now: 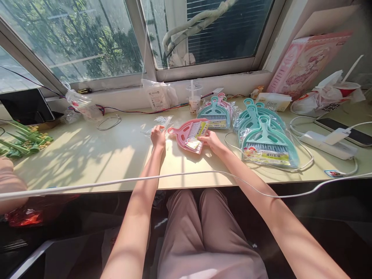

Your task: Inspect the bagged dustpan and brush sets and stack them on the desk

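A small pink dustpan [180,133] with a white-bristled brush and a yellow-green printed card [203,130] lies tilted just above the table, its handle pointing left. My right hand [212,141] is closed on the wide edge of the dustpan, at the card. Beside the handle tip, my left hand [157,136] has its fingers curled on a clear plastic bag [163,120]; the fingertips are partly hidden. Behind the right hand lies a bagged teal dustpan set [215,110], with a pink one partly under it. Several bagged teal dustpan sets [265,135] are stacked to the right.
A white cable [186,173] crosses in front of my forearms. A drink cup [194,101] and a plastic-wrapped packet [158,97] stand by the window. At right are a power strip [328,144] and a phone [345,131]. Another person's arm [11,186] shows at left.
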`<state>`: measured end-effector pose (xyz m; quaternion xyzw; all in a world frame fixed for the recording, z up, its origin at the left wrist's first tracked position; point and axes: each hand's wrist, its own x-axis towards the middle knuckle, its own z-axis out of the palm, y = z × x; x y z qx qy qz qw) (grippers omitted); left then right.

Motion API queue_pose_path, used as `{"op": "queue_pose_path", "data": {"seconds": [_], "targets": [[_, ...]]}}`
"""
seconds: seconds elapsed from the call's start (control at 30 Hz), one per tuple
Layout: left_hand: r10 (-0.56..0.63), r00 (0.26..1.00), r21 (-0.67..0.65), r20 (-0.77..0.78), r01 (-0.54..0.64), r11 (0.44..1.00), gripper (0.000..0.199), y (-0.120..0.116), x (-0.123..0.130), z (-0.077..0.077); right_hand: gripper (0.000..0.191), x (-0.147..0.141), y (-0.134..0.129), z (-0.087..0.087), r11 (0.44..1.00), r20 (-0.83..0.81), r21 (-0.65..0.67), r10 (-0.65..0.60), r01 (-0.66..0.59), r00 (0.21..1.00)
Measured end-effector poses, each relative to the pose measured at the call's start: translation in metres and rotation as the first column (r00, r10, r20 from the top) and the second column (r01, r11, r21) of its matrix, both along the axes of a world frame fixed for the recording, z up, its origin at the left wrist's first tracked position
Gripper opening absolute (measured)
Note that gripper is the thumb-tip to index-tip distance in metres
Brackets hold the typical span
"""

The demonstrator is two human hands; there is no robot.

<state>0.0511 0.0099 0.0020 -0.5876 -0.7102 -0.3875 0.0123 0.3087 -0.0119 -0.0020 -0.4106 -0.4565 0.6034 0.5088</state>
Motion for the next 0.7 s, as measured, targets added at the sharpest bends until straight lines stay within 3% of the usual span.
{"op": "queue_pose_path", "data": {"seconds": [0.2,0.3,0.5,0.7], "targets": [[-0.186,0.975,0.209,-0.123,0.209,0.955,0.021,-0.006,0.010,0.001,0.032,-0.001,0.002,-0.003,0.987,-0.021,-0.032,-0.160,0.159,0.987],[-0.223,0.962,0.247,-0.157,0.257,0.934,0.020,-0.009,0.016,0.004,0.033,-0.001,0.001,-0.002,0.992,-0.054,-0.024,-0.121,0.120,0.991],[-0.297,0.914,0.255,-0.277,0.368,0.894,0.022,-0.020,0.029,0.012,0.030,-0.008,-0.009,0.002,0.995,-0.023,0.045,0.091,-0.090,0.996],[-0.399,0.855,0.291,-0.332,0.495,0.819,0.025,-0.033,0.047,0.015,0.031,-0.009,-0.003,-0.003,0.997,-0.122,0.039,-0.062,0.068,0.991]]}}
